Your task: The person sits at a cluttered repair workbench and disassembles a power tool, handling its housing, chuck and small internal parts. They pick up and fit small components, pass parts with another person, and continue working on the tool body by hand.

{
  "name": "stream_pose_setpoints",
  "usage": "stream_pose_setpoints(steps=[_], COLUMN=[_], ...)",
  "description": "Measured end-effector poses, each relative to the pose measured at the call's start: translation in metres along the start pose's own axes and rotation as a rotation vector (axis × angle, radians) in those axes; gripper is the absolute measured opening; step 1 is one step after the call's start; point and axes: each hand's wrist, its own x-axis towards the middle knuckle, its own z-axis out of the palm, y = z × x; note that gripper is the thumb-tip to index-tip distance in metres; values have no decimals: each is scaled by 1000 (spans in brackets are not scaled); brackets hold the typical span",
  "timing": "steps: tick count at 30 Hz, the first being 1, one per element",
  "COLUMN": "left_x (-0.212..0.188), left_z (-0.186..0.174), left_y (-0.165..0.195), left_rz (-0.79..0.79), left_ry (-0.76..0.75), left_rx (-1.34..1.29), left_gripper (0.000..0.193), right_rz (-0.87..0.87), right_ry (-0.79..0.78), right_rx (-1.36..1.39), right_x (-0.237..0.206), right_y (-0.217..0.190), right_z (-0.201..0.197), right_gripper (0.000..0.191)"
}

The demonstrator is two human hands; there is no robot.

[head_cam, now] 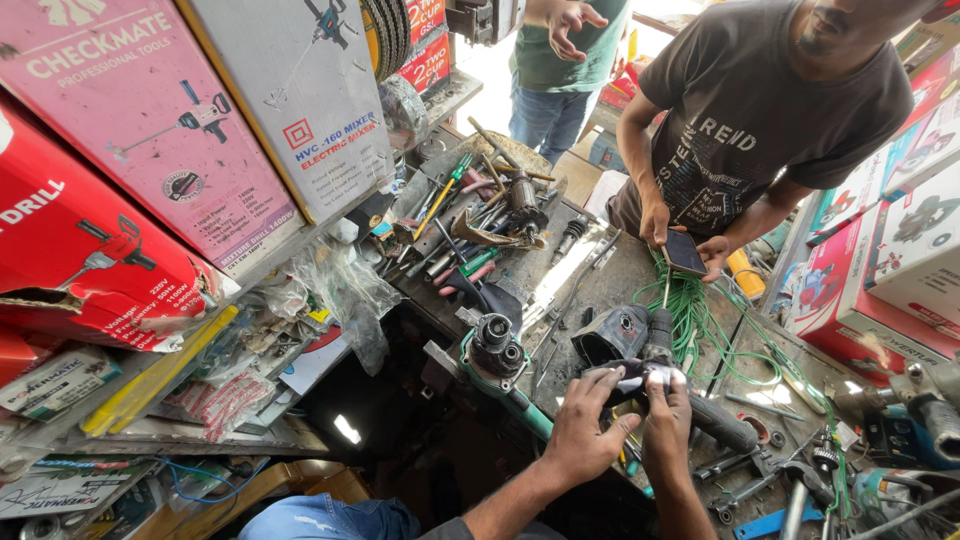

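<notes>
The dark grey power-tool body with an open round housing (pixel 640 345) lies on the grimy metal workbench (pixel 600 275), just right of frame centre, w/ both of the wearer's hands on its near end. The left hand (pixel 583 432) sits at approx. 7 o'clock from the tool, fingers curled up onto it, thumb side pressing a small white-and-dark part (pixel 640 380) against the casing. The right hand (pixel 668 418) is at 6 o'clock, fingertips pinching the same part from the other side; the two hands nearly touch. Whether either hand grips the tool fully can't be told.

At 9 o'clock, just beside the tool, a green-bodied machine with a dark gear head (pixel 497 352) lies across the bench edge. At 1 o'clock a bundle of thin green wire (pixel 700 320) spreads over the bench. Further at 12 o'clock a second person in a dark T-shirt leans in, holding a dark phone (pixel 684 252) w/ both hands. At 11 o'clock there's a pile of mixed hand tools and screwdrivers (pixel 480 225). Far at 9–10 o'clock, shelves carry a red tool carton (pixel 85 250) and a pink tool carton (pixel 150 110). At 4 o'clock, loose spanners and metal parts (pixel 790 480) litter the bench.
</notes>
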Motion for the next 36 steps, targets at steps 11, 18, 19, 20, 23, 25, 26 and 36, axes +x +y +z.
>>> stream_pose_setpoints(steps=[11,18,19,20,23,25,26,36], left_x=[22,26,27,28,33,36,38,34], left_z=[-7,-18,-18,-17,-15,-12,-9,43], left_y=[-41,-36,-34,-33,-27,-22,-18,5], left_rz=[73,-49,-66,-89,-18,-119,-165,100], left_ry=[183,191,193,193,256,213,189,95], left_rx=[227,60,61,65,111,113,107,311], left_gripper=[14,14,16,18,20,20,21,16], right_rz=[-2,-287,-268,-243,-141,0,65,106], right_ry=[-39,109,132,153,169,224,256,143], right_rx=[-84,-400,-382,-362,-76,61,125,335], right_x=[4,15,20,23,28,20,16,-23], right_y=[26,30,32,34,43,51,53,49], right_z=[1,-7,-9,-13,-21,-24,-25,-37], right_gripper=[24,25,25,26,33,32,33,26])
